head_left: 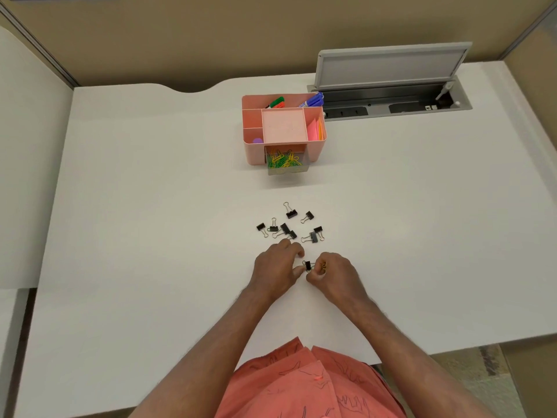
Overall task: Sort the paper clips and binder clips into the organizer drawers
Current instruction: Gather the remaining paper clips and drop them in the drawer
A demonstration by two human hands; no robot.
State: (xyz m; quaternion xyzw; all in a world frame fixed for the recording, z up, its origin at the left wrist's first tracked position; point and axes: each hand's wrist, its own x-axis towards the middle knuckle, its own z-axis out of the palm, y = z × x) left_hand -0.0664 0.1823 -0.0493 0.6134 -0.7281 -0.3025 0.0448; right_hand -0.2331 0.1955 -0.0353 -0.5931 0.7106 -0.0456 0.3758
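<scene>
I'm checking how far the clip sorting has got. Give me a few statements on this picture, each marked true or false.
1. The clear drawer of the pink organizer is pulled open and holds coloured paper clips. True.
2. All the binder clips are already in the organizer. False: a cluster of black binder clips lies loose on the desk.
3. Both hands are down at the desk, with a binder clip between the left hand and the right hand. True.
4. Markers stand in the organizer's front drawer. False: they sit in its back compartment.
</scene>
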